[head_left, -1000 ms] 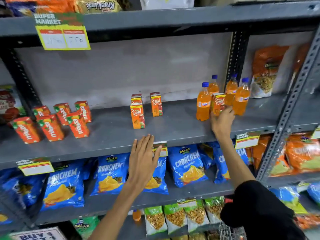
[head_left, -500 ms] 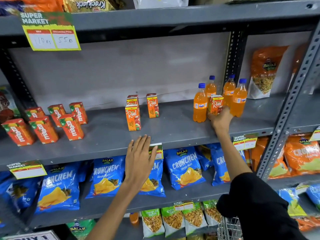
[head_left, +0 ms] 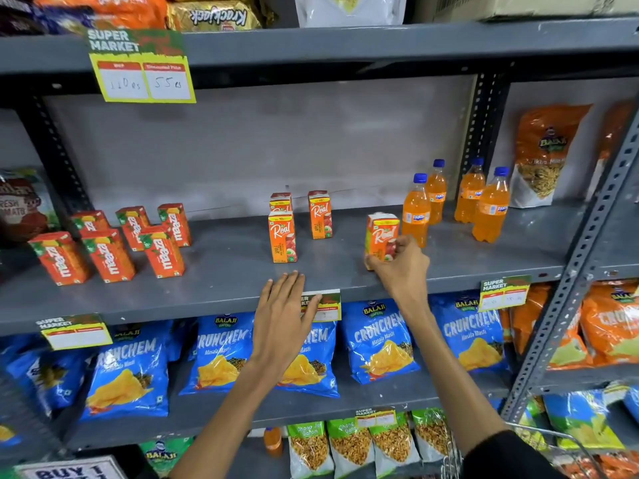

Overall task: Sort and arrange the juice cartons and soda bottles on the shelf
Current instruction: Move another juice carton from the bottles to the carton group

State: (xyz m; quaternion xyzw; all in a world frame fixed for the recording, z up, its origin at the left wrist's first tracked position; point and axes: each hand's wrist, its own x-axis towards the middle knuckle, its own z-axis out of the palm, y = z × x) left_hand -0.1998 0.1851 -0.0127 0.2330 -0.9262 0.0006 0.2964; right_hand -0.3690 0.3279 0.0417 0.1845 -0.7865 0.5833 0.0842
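Carton (head_left: 380, 238) now leftward, right hand (head_left: 403, 267) bent

Matt grey metal shelf (head_left: 221, 271), glossy printed card cartons (head_left: 282, 236), clear plastic bottles (head_left: 416, 212), shiny foil bags (head_left: 380, 344).

I am reaching forward with both bare arms. My left hand (head_left: 281, 314) is hovering flat, palm down, fingers stretched and close together. My right hand (head_left: 401, 262) is curling its fingers around a small carton (head_left: 380, 236), the wrist bending slightly inward.
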